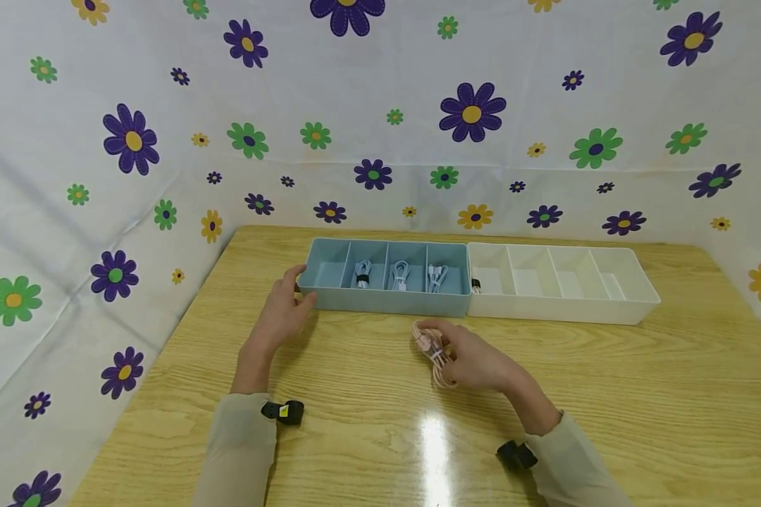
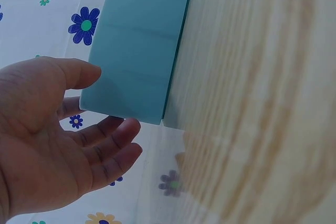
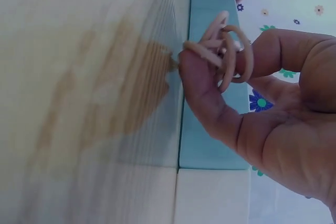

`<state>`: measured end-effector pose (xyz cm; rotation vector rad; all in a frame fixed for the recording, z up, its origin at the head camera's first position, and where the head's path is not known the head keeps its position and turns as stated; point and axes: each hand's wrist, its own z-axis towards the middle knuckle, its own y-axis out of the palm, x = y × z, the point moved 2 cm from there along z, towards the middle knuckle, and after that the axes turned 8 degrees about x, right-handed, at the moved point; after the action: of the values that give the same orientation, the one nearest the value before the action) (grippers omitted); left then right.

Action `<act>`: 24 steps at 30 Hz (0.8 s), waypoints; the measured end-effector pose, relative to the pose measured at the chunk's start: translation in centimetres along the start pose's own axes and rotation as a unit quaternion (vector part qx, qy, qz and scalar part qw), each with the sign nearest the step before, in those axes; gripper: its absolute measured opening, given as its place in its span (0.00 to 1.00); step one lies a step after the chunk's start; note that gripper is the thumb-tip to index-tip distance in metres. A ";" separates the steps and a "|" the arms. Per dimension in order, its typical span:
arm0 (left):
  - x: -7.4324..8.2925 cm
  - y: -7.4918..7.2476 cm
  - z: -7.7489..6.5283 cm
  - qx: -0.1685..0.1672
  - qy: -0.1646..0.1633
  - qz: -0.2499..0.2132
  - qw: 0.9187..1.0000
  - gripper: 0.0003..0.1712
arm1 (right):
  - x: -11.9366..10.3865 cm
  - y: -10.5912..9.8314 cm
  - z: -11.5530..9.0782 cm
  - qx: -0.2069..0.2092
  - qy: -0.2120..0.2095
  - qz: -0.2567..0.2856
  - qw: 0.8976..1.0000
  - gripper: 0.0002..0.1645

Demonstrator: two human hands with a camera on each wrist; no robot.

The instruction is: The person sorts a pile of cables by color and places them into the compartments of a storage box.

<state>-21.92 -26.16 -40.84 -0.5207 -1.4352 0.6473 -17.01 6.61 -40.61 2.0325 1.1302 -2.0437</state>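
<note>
My left hand [image 1: 280, 317] holds the left end of a blue divided box [image 1: 387, 301], thumb at the front corner and index finger at the rim behind. In the left wrist view the thumb [image 2: 84, 74] lies against the box wall [image 2: 139, 51], the other fingers loosely bent about its end. Before the box, my right hand [image 1: 478, 362] pinches a bundled pinkish cable [image 1: 430, 343] between thumb and fingers, just above the table. Loops of that cable [image 3: 231, 51] show in the right wrist view. Three tied pale cables [image 1: 400, 274] sit in separate blue compartments; the leftmost compartment is bare.
A white divided box [image 1: 558, 310] adjoins the blue one on the right. Its leftmost compartment partly hides a dark-banded item [image 1: 476, 286]. Both boxes stand on a wooden table [image 1: 355, 408], before a flower-patterned cloth [image 1: 406, 148] at the back and sides.
</note>
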 end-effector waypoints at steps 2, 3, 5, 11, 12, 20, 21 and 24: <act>0.0 0.0 0.0 0.000 -0.002 0.000 1.000 0.36 | 0.0 -0.1 0.0 -0.004 0.014 0.019 1.000 0.50; 0.0 0.0 0.0 0.000 -0.002 0.000 1.000 0.36 | 0.1 -0.1 0.0 -0.005 0.020 0.030 0.999 0.50; -0.1 0.0 0.0 0.000 -0.001 0.001 1.000 0.36 | 0.1 -0.2 0.0 -0.008 0.031 0.054 0.998 0.50; -0.1 0.0 0.0 0.002 0.001 0.000 1.000 0.36 | 0.5 -0.6 0.1 -0.040 0.034 0.176 0.983 0.54; -0.2 0.0 0.0 0.003 0.001 0.000 1.000 0.36 | 0.6 -0.7 0.1 -0.048 0.031 0.199 0.978 0.56; -0.2 0.1 0.1 0.006 0.005 0.006 1.000 0.36 | 0.2 -1.3 -0.1 -0.104 -0.028 0.384 0.917 0.65; -0.2 0.0 0.1 0.006 0.005 0.006 1.000 0.36 | 0.1 -1.4 -0.1 -0.109 -0.038 0.401 0.909 0.65; -0.2 0.0 0.1 0.007 0.006 0.007 1.000 0.35 | 0.0 -1.6 -0.1 -0.117 -0.061 0.436 0.890 0.65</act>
<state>-21.99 -26.27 -40.96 -0.5237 -1.4168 0.6633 -17.70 7.86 -39.88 1.7655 0.2876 -1.4494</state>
